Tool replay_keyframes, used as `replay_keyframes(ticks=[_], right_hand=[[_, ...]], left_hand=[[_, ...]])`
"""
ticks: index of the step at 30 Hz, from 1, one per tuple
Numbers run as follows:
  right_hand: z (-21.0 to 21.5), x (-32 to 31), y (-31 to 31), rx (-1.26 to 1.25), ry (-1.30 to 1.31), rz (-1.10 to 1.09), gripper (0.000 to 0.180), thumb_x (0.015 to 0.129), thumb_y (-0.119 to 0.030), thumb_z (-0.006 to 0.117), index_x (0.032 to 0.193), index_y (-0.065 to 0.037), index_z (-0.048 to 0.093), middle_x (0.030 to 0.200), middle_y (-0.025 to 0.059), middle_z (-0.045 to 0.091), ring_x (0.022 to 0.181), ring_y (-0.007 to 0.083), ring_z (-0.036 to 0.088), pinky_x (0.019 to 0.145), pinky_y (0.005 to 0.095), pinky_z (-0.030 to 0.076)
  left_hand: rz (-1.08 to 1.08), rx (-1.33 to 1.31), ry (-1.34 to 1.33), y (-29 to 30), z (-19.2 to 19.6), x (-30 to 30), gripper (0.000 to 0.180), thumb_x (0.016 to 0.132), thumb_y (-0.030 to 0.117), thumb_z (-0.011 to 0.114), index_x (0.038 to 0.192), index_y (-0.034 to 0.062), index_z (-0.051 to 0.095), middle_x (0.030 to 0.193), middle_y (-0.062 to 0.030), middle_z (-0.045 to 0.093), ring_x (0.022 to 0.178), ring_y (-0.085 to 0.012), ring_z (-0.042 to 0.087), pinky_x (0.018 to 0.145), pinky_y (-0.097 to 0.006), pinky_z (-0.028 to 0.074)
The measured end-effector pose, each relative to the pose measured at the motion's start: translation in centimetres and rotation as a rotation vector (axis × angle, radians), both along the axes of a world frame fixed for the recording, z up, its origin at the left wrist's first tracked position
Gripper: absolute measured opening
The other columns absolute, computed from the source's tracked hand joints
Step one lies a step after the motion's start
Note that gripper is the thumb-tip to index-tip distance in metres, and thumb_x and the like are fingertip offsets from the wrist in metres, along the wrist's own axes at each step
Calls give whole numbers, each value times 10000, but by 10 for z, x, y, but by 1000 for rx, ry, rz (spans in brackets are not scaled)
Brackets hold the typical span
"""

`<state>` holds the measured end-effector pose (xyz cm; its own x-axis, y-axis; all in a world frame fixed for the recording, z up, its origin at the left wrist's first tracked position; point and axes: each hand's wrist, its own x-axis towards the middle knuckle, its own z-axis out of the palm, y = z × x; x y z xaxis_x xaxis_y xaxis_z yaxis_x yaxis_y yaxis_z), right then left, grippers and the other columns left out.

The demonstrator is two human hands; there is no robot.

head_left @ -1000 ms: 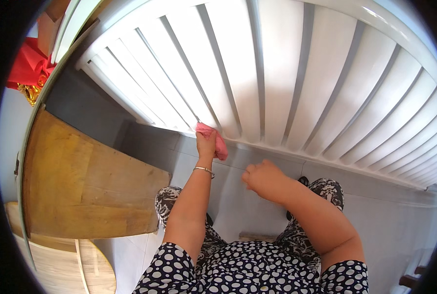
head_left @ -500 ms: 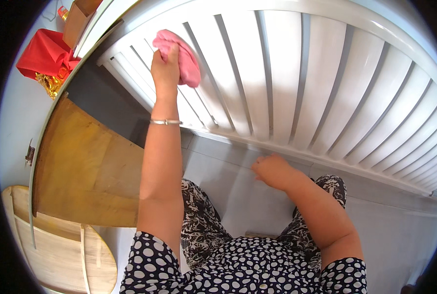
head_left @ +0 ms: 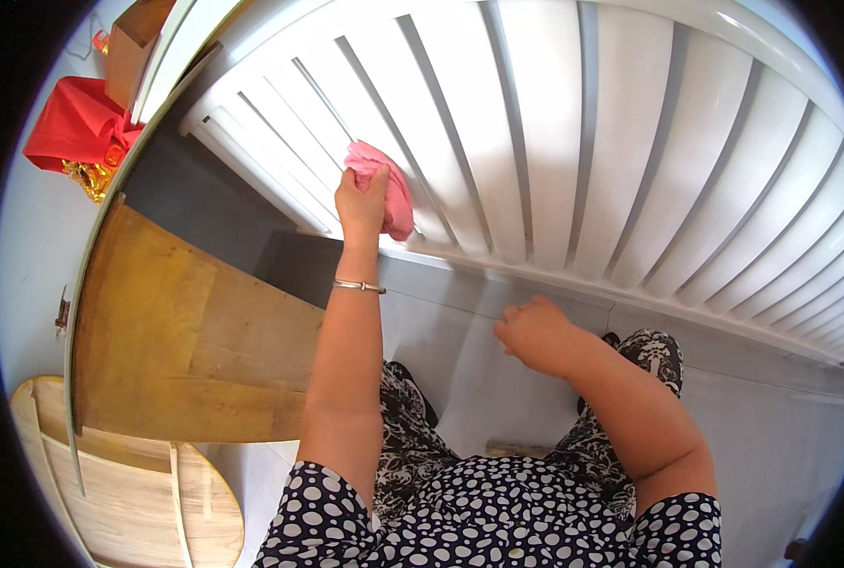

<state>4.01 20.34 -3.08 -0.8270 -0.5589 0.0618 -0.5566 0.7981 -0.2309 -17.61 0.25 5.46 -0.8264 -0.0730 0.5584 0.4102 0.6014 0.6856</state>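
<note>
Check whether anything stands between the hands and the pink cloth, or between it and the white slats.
Nothing visible does: the left hand grips the pink cloth, seemingly against the white slats. Nothing shows between the right hand and the cloth.

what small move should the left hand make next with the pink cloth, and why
Probably slide the pink cloth slightly down toward the white panel's bottom rail: the left hand grips it, it appears to lie against the slats, and the rail lies just below, not covered by the cloth.

Slats (head_left: 554,142) ahead, room between hands (head_left: 359,210) (head_left: 538,336)
</note>
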Motion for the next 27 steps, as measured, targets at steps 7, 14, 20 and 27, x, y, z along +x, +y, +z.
replay_keyframes(ticks=[7, 14, 20, 27], right_hand=[[13, 5, -5, 101, -64, 36, 193, 794, -225, 632, 884, -61, 587, 860, 113, 585, 822, 275, 600, 767, 403, 430], [15, 7, -11, 131, -70, 77, 212, 795, -249, 638, 880, -68, 567, 856, 103, 578, 831, 267, 596, 773, 409, 429], [14, 4, -9, 60, -87, 66, 217, 785, -247, 653, 886, -74, 570, 871, 99, 579, 845, 273, 595, 787, 406, 424], [5, -4, -3, 37, -111, 11, 158, 780, -218, 639, 846, -76, 617, 856, 113, 616, 818, 287, 616, 742, 426, 437]], left_hand=[[-32, 32, -123, -1, -68, 9, 369, 794, 277, 694, 803, -66, 561, 736, -153, 624, 660, -167, 563, 609, -323, 468], [11, 33, -220, 1, -115, 17, 370, 765, 278, 709, 879, -56, 598, 808, -197, 658, 731, -260, 641, 666, -356, 492], [-17, 86, -416, 2, -136, 22, 399, 752, 278, 706, 945, -57, 603, 863, -207, 661, 791, -293, 645, 697, -361, 492], [-85, 245, -495, -1, -154, 21, 466, 803, 369, 649, 1019, -41, 601, 950, -209, 650, 866, -290, 635, 740, -365, 485]])
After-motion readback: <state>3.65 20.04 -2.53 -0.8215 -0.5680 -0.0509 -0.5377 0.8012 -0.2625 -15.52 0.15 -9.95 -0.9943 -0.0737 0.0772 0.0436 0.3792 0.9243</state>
